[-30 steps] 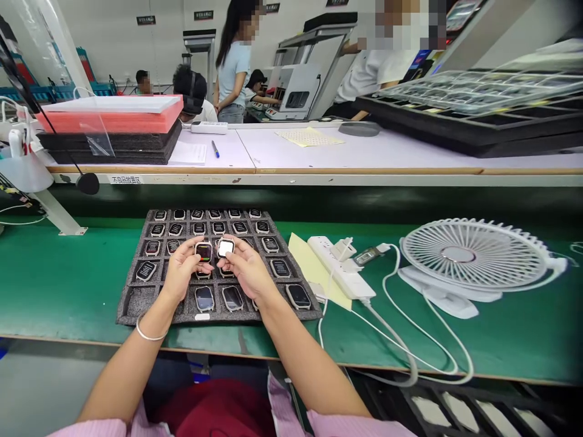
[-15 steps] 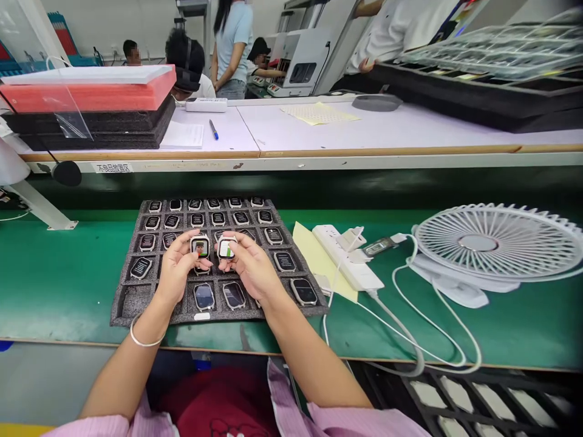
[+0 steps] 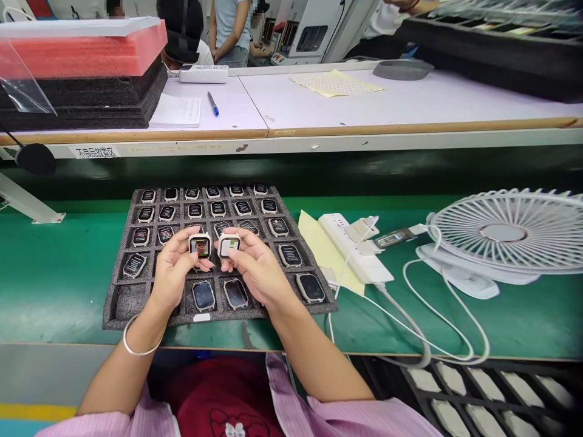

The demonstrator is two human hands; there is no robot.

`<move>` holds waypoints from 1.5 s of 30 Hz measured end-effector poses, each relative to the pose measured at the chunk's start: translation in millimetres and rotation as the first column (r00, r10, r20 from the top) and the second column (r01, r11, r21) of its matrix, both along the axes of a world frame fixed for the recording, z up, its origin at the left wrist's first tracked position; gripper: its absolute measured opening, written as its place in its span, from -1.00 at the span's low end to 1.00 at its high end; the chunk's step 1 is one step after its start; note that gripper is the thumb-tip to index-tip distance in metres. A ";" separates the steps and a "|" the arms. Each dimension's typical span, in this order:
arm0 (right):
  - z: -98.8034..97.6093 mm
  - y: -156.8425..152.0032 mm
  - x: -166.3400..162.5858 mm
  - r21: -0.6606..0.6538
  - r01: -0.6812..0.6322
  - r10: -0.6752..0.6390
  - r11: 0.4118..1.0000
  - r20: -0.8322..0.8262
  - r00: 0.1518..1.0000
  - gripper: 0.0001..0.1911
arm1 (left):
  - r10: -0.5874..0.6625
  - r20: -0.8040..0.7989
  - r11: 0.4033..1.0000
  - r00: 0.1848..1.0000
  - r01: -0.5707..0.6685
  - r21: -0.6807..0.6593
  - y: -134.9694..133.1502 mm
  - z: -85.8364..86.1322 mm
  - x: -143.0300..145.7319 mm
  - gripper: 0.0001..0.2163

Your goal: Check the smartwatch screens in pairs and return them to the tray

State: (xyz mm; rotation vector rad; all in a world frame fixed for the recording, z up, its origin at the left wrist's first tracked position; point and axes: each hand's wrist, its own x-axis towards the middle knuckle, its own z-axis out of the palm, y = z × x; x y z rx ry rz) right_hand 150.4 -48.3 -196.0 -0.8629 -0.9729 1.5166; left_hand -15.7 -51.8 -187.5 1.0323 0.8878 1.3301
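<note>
Between the fingers and thumb of my left hand (image 3: 175,270) is a smartwatch case (image 3: 200,244) without a strap; its lit screen shows a picture. My right hand (image 3: 259,267) grips a second smartwatch case (image 3: 228,244), its screen lit white with some green, the thumb on the glass. Both are held upright side by side, a small gap apart. Below them lies a dark grey foam tray (image 3: 130,301) with rows of strapless smartwatch cases. Several of these show lines of text; those in the front row look dark. The front-left compartment holds no watch. My hands hide some middle compartments.
Right of the tray are yellow paper (image 3: 312,240), a white power strip (image 3: 355,255) with cables, and a white fan (image 3: 501,233). A raised shelf (image 3: 319,115) crosses behind, bearing stacked foam (image 3: 82,60) and a pen (image 3: 212,104). Trays of white pieces (image 3: 483,388) sit lower right.
The camera view has shifted, so the shelf and people sit higher in the picture. Both hands still hold the two watches, and the right watch's screen shows less green.
</note>
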 end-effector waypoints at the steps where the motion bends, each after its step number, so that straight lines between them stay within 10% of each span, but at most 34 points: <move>1: -0.4 0.2 0.2 -0.006 0.001 -0.001 1.000 0.003 1.000 -0.68 | -0.004 -0.005 1.000 1.000 0.004 0.001 -0.1 -0.3 0.0 -0.62; 45: -1.9 1.7 0.2 -0.045 0.067 -0.068 0.997 -0.011 0.998 -0.66 | -0.002 -0.049 1.000 0.999 0.003 0.029 0.5 -1.8 -0.9 -0.62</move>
